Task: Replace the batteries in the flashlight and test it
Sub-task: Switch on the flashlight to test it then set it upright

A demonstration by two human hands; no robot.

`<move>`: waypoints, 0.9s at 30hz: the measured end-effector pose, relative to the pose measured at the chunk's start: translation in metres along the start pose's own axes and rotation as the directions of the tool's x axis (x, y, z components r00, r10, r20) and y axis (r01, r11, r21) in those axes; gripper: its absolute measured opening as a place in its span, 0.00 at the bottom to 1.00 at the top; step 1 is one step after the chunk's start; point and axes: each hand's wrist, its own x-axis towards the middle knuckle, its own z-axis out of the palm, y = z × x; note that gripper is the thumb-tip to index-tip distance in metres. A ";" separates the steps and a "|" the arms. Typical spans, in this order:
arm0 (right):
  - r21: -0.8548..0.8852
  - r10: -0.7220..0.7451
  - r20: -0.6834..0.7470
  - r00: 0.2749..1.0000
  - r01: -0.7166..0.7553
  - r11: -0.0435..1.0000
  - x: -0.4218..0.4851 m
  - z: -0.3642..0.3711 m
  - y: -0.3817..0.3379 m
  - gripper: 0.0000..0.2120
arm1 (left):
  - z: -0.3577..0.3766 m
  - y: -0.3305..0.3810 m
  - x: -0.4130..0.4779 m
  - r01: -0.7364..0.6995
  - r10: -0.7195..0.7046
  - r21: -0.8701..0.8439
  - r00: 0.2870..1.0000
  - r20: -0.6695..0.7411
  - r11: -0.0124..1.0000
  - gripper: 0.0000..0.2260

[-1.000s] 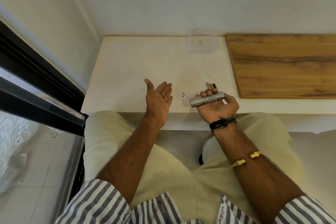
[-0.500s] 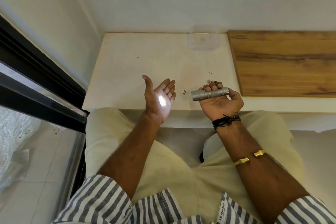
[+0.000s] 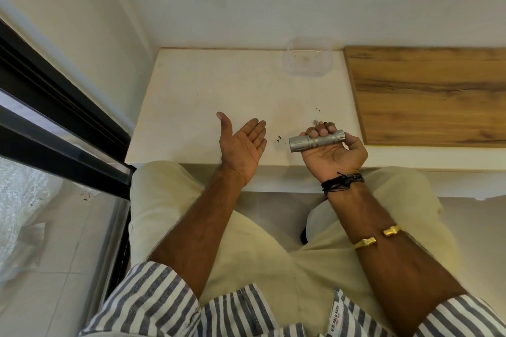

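White ledge (image 3: 219,85), flashlight (image 3: 316,140) in R hand (image 3: 334,156)

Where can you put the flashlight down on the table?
Widest bare patch: the white table between the left hand, the wall and the clear tub. The wooden board is bare too. It is crowded by the right hand holding the flashlight, with batteries just behind it.

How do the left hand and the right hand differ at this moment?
The left hand is open and flat and holds nothing; the right hand grips the silver flashlight. The right hand has a black cord bracelet at its wrist; the left hand has none. Both hands are palm up above the front edge of the white table.
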 end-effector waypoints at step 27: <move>-0.917 -0.390 0.350 0.852 0.396 0.043 0.001 0.007 -0.002 0.07 | -0.006 0.004 0.005 -0.074 0.074 0.005 0.987 -0.143 0.997 0.45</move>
